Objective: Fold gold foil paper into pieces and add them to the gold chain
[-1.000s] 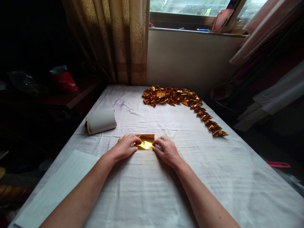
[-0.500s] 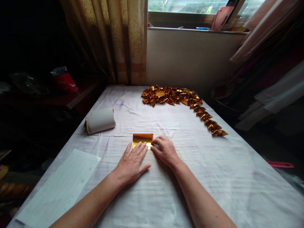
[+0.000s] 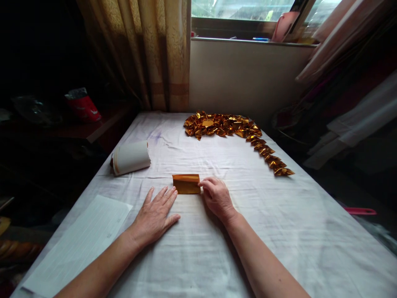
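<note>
Fingers of left hand (image 3: 154,217): spread wide, palm down; fingertips meet the lower left corner of a gold foil piece (image 3: 186,184).
Fingers of right hand (image 3: 218,198): narrow and curled together, pinching the foil piece at its right edge; thumb tip hidden.
Foil piece, position: on the white cloth (image 3: 198,256), taken here as clock centre; a small rectangle, long side running from 9 to 3 o'clock, face dark amber.
Hands, position: left at 8 o'clock, right between 3 and 4.
Folded gold pieces (image 3: 217,125): heaped at 1 o'clock near the far edge of the cloth; a linked row (image 3: 267,154) trails from the heap toward 2 to 3 o'clock.
Roll (image 3: 132,158): white outside, on its side at 10 o'clock.
Paper sheet (image 3: 82,244): flat at 8 o'clock, beyond the left hand, partly behind the forearm.
Curtain (image 3: 161,54): patterned, hanging at 11 to 12 o'clock.
</note>
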Tool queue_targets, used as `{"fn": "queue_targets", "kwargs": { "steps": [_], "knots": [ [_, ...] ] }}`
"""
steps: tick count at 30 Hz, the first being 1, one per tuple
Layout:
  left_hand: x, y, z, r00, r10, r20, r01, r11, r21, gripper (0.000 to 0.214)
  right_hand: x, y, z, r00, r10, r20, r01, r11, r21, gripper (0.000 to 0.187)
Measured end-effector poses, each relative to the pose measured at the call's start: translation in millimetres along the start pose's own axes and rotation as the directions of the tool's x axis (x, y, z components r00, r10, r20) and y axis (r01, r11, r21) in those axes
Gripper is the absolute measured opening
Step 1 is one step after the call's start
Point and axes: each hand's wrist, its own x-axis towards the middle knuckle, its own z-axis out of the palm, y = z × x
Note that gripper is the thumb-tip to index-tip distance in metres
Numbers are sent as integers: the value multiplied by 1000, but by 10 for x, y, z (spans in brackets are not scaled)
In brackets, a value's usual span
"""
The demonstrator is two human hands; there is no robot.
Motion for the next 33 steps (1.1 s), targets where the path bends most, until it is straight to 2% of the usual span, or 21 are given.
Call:
{"fn": "queue_targets", "kwargs": {
  "steps": [2, 3, 6, 9, 12, 17, 22, 25, 29, 33],
  "knots": [
    [9, 23, 9, 1000, -14, -13, 14, 1000, 5, 64, -16, -158, 7, 998, -60, -32, 59, 997, -42, 25],
    [13, 30, 14, 1000, -19, -12, 19, 1000, 5, 63, -25, -242, 19, 994, -105, 11, 105, 994, -37, 27],
    [17, 27, 28, 1000, -26, -10, 26, 1000, 2, 60, -68, -428, 76, 941, -206, 268, 221, 975, -28, 40],
    [10, 8, 35, 999, -21, -33, 21, 1000, 4, 58, -131, -443, 92, 878, -136, 458, 188, 980, -71, 57],
    [10, 2, 22, 999, -6, -40, 6, 1000, 7, 56, -190, -331, 10, 850, -55, 524, 138, 983, -120, 62],
    [19, 3, 13, 999, 7, -43, -7, 1000, -12, 57, -258, -156, -172, 849, 21, 527, 95, 976, -193, 56],
    [-38, -24, 45, 996, 13, -89, -14, 1000, -10, 55, -296, -132, -199, 884, 14, 467, 94, 974, -207, 54],
    [-23, -14, -25, 988, 9, -154, -8, 1000, 10, 44, -235, -165, -199, 914, -10, 406, 101, 974, -203, 45],
    [195, 26, -202, 975, 37, -219, -30, 999, 34, 18, -26, -205, -185, 944, -22, 330, 103, 968, -229, 20],
    [459, 25, -287, 978, 96, -184, -98, 995, -3, 12, 176, -186, -150, 933, 2, 360, 106, 954, -280, 6]
  ]
}}
